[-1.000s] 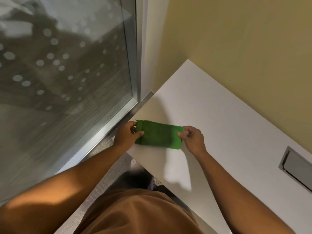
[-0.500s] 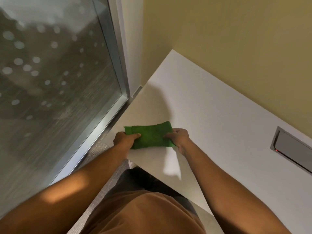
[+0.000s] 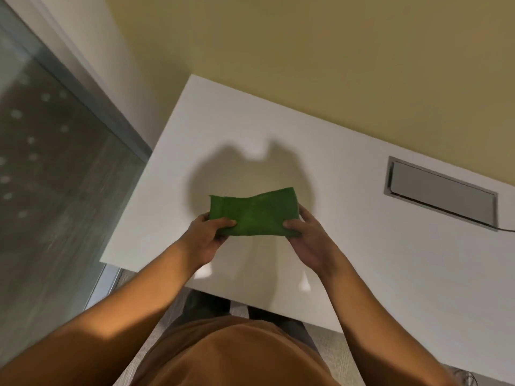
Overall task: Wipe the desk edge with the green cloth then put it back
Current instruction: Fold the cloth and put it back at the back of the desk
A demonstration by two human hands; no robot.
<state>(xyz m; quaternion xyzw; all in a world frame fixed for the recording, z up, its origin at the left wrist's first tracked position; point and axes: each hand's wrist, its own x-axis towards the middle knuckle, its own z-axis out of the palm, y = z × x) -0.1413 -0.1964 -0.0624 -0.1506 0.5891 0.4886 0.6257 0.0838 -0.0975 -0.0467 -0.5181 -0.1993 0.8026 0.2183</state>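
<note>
The green cloth point(image 3: 255, 211) is folded into a strip and held up above the white desk point(image 3: 348, 246), stretched between both hands. My left hand point(image 3: 207, 236) pinches its left end with thumb on top. Its right end is gripped by my right hand point(image 3: 310, 235). The cloth casts a wide shadow on the desk behind it. The desk's near edge point(image 3: 156, 267) runs under my forearms.
A grey metal cable hatch point(image 3: 440, 195) is set into the desk at the right, with a dark cable leaving it. A yellow wall stands behind the desk. A glass partition with a metal frame point(image 3: 92, 107) runs along the left.
The cloth has come off the desk's left corner and now hangs in the air over the middle of the desk, still in both hands. My view has swung right.
</note>
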